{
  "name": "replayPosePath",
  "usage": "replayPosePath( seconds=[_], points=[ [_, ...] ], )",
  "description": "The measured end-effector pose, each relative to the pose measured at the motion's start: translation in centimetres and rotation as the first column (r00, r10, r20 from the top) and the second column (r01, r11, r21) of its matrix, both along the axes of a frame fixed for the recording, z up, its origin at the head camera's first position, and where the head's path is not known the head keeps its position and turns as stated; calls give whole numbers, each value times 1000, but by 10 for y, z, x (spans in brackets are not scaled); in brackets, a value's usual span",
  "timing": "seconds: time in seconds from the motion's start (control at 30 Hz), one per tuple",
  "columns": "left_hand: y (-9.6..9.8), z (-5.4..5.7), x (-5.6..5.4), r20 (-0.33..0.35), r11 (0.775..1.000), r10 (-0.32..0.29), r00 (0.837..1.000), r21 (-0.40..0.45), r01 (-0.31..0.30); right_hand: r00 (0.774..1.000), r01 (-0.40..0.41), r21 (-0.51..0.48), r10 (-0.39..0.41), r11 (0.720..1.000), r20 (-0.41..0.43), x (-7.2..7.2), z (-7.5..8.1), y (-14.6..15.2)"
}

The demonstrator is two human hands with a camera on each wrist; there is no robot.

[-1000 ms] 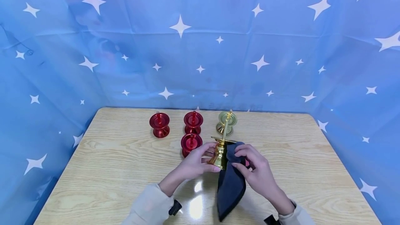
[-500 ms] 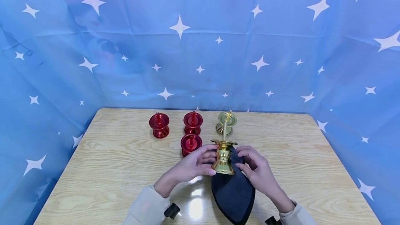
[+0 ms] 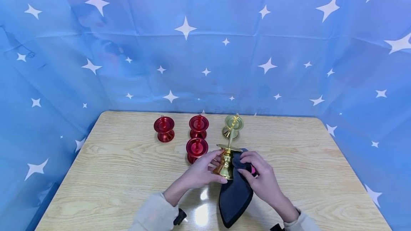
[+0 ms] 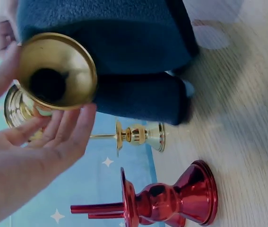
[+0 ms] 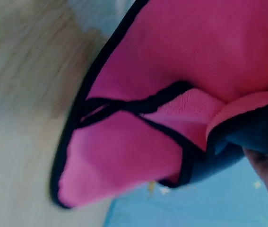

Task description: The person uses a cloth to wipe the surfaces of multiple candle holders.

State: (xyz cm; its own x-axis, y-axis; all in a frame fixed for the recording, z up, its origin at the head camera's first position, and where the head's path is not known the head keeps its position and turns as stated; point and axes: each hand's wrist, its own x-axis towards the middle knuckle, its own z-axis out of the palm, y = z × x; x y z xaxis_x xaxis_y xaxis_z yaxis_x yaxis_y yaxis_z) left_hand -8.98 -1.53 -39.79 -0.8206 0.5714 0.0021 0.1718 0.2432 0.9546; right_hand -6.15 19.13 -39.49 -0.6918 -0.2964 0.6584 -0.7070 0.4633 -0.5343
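Observation:
My left hand (image 3: 205, 170) grips a shiny gold candle holder (image 3: 226, 165) around its waist, above the table and slightly tilted. The left wrist view looks into its hollow base (image 4: 58, 71). My right hand (image 3: 261, 172) pinches a cloth (image 3: 236, 197), dark on one side, against the right side of the holder; the rest hangs down below. In the right wrist view the cloth's pink side (image 5: 124, 151) with black edging fills most of the picture. Just left of the held holder stands a red candle holder (image 3: 197, 147).
Two more red candle holders, one at far left (image 3: 164, 127) and one in the middle (image 3: 198, 124), stand toward the back. Another gold candle holder (image 3: 233, 124) is behind the held one. A blue star-patterned curtain (image 3: 205, 52) rises behind the wooden table (image 3: 106, 174).
The gold holder swung more upright, then tilted again, and sits slightly lower than a second ago. The hanging cloth swung out broad, then narrowed. Both hands kept their hold.

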Motion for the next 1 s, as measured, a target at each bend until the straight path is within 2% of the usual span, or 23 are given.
replayPosePath(
  seconds=[0.1,0.2,0.27,0.33,0.4,0.47,0.5,0.57,0.67,0.77,0.87,1.0],
  points=[
    [2,-2,-1,36,1000,11,999,16,-12,999,-22,30,23,999,-23,3,3,-1],
    [0,-4,-2,121,992,-22,992,129,7,999,-51,8,51,999,-3,4,3,3],
    [-3,-5,-2,174,973,-75,982,227,34,996,-79,-38,80,996,36,3,1,6],
    [-6,-6,-3,205,945,-149,967,317,78,990,-102,-89,110,991,86,2,-3,9],
    [-8,-6,-3,209,915,-219,953,384,126,981,-124,-141,143,982,129,0,-7,11],
    [-9,-4,-3,205,900,-255,945,408,154,973,-144,-192,175,971,153,-1,-11,12],
    [-9,-4,-3,203,903,-253,946,400,156,972,-147,-201,179,968,151,-1,-12,12],
    [-8,-2,-2,186,925,-215,959,354,139,973,-144,-206,176,968,149,-1,-12,11],
    [-6,-2,-1,142,971,-109,984,225,75,983,-119,-145,137,982,121,1,-7,8],
    [-3,-4,-1,100,991,-38,994,130,25,992,-107,-63,111,992,67,4,1,4],
    [-3,-5,-2,111,993,-37,993,113,24,992,-123,-23,124,992,26,6,7,2],
    [-7,-5,-2,176,980,-103,979,188,69,989,-139,-40,140,990,47,6,8,6]
  ],
)
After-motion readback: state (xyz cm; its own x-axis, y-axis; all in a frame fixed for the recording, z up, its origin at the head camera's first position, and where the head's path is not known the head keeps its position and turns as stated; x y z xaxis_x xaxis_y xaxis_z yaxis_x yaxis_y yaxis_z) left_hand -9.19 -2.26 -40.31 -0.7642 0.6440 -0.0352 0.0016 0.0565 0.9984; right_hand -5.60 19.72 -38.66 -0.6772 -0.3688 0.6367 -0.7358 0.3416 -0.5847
